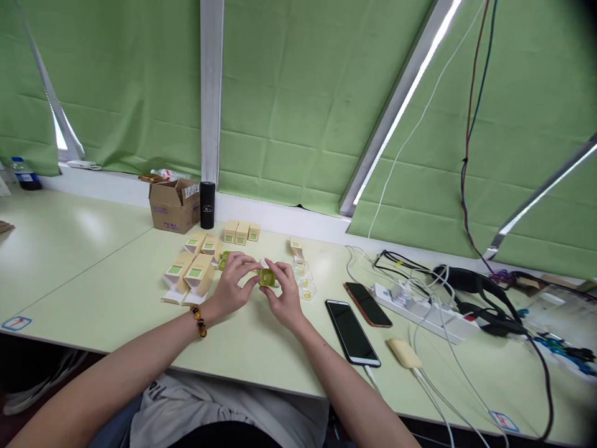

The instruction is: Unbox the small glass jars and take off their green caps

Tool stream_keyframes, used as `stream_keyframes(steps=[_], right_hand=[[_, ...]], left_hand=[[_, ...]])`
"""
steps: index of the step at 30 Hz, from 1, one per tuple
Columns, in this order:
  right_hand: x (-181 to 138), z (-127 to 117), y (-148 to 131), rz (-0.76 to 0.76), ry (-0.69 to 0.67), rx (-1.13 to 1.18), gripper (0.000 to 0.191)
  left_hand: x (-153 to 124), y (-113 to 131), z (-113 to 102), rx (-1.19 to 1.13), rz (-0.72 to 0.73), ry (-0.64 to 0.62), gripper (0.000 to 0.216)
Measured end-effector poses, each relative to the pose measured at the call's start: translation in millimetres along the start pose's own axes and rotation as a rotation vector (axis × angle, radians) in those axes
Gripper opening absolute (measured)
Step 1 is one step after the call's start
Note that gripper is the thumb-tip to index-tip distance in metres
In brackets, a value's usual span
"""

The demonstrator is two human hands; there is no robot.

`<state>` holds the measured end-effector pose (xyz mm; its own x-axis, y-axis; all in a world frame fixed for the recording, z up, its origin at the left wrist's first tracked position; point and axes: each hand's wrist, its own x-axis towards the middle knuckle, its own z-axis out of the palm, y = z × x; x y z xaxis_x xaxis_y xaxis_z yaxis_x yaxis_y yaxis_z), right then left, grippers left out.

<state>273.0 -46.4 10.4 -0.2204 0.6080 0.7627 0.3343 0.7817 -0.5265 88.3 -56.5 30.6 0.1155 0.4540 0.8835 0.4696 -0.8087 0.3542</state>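
Both hands meet on a small round yellow-green plastic pot [267,278], held just above the pale green tabletop [93,298]. The left hand [234,285] curls its fingertips over the pot from the left. The right hand [285,297] pinches the other side between thumb and forefinger, so both grips are closed on it. A bracelet of amber and dark beads [199,321] circles the left wrist. Just left of the hands lie four beige cardboard cartons with green square labels [189,272], some with flaps open. Behind them three more small beige cartons [241,231] stand upright in a row. Just right of the right hand lies a clear plastic blister tray [305,283] with yellowish pieces in its wells. Farther right lie a black-screened phone with a white edge [352,332] and a phone with a copper edge [368,304], then a white power strip [420,306] among cables. At the back stand a brown cardboard box [174,205] and a black cylinder [208,205].
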Motion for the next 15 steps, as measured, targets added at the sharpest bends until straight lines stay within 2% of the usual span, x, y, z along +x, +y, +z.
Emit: stream_keyframes(steps=[3,9,15], right_hand=[[0,0,0,0.004,-0.008,0.027,0.068],[0,-2,0,0.037,0.036,0.088,0.055],[0,2,7,0.145,-0.006,0.390,0.056]], left_hand=[[0,-3,0,0.059,0.073,-0.022,0.014],[-2,-10,1,0.129,0.110,-0.057,0.021],[-1,-10,-6,0.233,0.223,-0.148,0.033]])
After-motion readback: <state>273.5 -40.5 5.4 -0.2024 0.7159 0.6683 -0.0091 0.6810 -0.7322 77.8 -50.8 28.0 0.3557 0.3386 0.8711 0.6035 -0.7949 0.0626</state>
